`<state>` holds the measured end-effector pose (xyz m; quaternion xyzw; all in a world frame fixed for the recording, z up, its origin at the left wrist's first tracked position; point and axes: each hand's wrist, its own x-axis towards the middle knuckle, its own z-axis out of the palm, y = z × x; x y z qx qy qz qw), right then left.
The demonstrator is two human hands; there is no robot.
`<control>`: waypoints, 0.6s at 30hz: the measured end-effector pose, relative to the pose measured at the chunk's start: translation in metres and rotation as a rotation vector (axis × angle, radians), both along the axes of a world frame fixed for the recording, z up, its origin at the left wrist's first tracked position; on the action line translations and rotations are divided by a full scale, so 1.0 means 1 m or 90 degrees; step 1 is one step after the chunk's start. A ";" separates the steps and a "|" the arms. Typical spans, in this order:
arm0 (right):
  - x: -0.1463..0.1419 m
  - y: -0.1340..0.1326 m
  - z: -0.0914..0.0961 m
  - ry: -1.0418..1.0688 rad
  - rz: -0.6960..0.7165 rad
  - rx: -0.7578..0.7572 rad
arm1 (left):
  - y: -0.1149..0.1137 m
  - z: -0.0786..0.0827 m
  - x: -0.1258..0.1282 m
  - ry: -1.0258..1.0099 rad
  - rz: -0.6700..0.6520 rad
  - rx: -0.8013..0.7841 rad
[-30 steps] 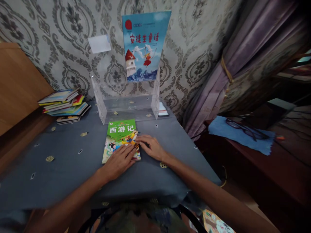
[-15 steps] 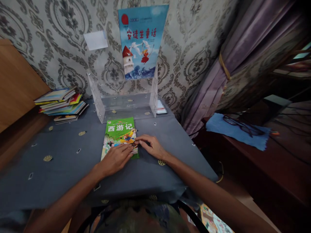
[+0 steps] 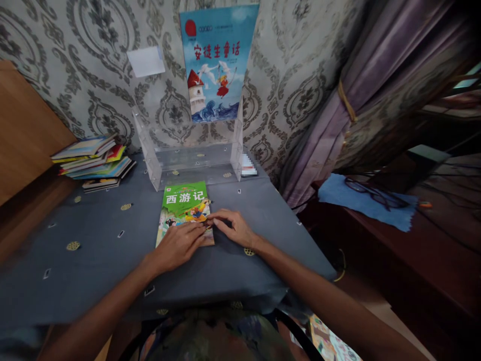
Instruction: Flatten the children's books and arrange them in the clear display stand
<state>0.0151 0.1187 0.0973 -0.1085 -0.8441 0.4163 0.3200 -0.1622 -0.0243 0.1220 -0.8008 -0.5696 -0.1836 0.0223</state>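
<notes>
A picture book with a green cover and large white characters [image 3: 185, 198] lies closed on the cloth-covered table in front of me. My left hand [image 3: 183, 241] rests flat across the lower part of the cover, fingers stretched toward the right and hiding some of the picture. At the book's right edge is my right hand [image 3: 232, 226], its fingers stretched out and the tips touching the cover close to the left fingertips. Neither hand grips anything that I can see.
Behind the book stands a clear acrylic stand [image 3: 152, 163], with a blue book [image 3: 221, 50] upright above it. A pile of books [image 3: 93, 160] sits at the left. Glasses on a blue cloth [image 3: 368, 200] lie on a dark red surface to the right.
The green strip that showed beneath the book's lower right corner is gone from view, and the cover lies flat there. Both hands have barely moved.
</notes>
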 end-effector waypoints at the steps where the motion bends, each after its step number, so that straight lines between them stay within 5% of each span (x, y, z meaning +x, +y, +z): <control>1: 0.000 -0.001 0.000 -0.003 0.004 0.011 | -0.001 -0.003 0.001 0.010 0.004 0.008; 7: -0.002 -0.005 -0.004 0.005 0.016 0.071 | -0.007 -0.014 0.002 0.053 0.022 0.031; 18: -0.003 -0.008 0.000 -0.006 0.006 0.074 | 0.007 -0.001 -0.009 -0.019 -0.015 -0.025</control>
